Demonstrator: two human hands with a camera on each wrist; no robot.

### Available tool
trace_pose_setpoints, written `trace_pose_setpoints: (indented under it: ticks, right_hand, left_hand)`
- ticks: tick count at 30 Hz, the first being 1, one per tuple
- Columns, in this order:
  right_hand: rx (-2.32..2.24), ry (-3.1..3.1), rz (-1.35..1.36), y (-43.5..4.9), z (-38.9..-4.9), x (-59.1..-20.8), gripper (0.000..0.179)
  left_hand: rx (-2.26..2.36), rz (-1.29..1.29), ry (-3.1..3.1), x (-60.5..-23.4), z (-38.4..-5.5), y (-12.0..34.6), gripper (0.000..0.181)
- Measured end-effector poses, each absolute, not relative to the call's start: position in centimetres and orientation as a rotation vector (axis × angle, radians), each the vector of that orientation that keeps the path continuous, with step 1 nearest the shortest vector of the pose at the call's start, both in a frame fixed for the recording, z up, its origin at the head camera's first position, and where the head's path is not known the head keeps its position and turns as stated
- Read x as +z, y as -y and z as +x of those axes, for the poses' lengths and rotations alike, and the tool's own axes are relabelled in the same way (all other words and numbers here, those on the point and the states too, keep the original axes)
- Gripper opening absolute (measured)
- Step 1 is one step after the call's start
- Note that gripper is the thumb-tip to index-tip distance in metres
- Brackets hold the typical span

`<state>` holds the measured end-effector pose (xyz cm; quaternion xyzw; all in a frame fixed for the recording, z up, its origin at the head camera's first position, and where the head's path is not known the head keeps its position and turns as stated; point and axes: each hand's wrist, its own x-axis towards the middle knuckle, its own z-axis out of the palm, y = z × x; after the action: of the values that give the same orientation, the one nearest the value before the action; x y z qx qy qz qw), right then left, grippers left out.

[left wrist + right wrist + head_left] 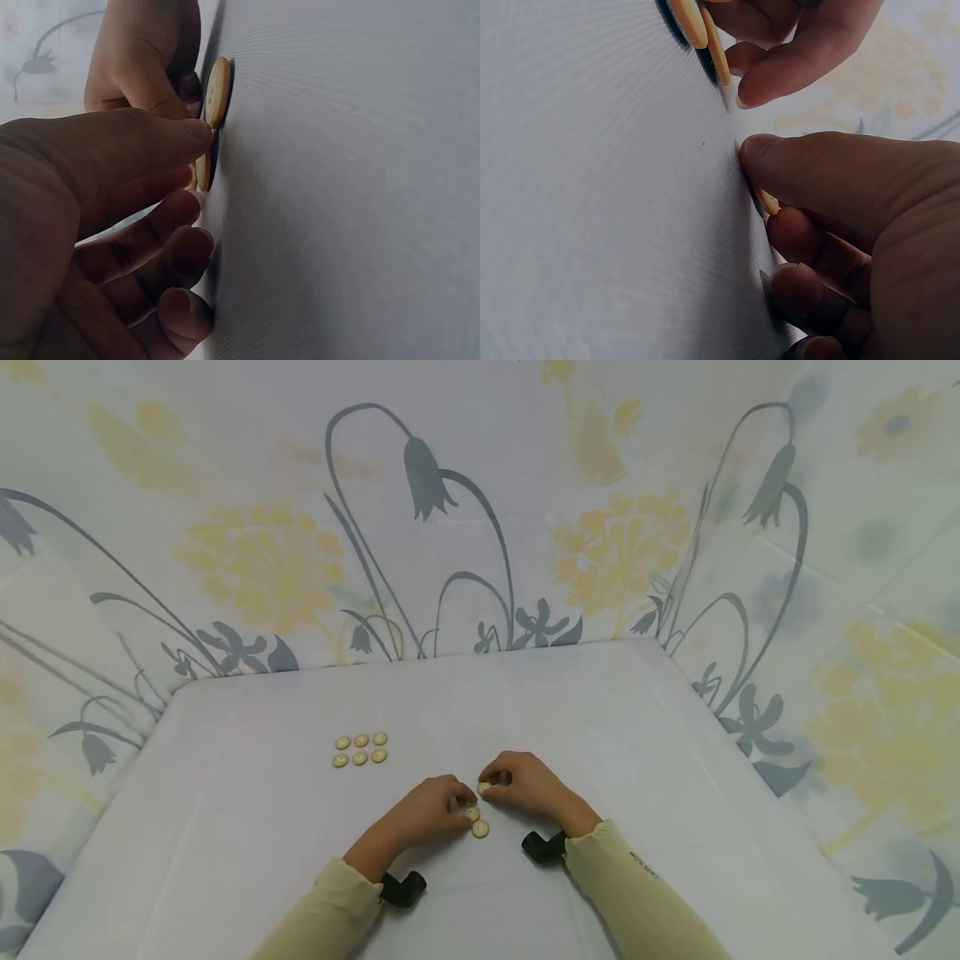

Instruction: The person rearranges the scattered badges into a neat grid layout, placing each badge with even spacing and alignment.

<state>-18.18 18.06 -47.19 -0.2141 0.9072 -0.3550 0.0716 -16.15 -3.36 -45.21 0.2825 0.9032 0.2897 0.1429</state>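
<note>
Only the head view shows us the block of six discs (360,758); the wrist views give us disc edges. Flower-printed hangings (637,552) rise beyond the block, and the desk (262,860) under it is white. We count nine discs: six in the block, three discs (481,829) rightward and nearer us. The left hand (426,814) pinches one, the right hand (534,785) another.

Cloth (517,502) stands behind the desk (637,735) and at both sides. Six discs (360,758) lie in two rows of three, left of and beyond the left grip (426,812). One disc (472,814) sits in that grip, another disc (481,829) just before it; a third disc (483,788) is in the right grip (536,785), farther right.
</note>
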Motion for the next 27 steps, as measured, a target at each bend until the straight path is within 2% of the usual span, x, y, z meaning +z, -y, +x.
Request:
trace_pose_setpoints:
  ticks: [15,27]
  right_hand:
    - [-1.020,-2.792,-0.692,-18.17,-18.24,-46.87,0.017]
    - [-1.005,-2.770,-0.677,-18.14,-18.36,-47.09,0.018]
  left_hand:
    - [0.727,0.910,-2.678,-45.01,-15.91,2.82,0.018]
    - [0.698,0.884,-2.684,-44.81,-15.56,2.90,0.017]
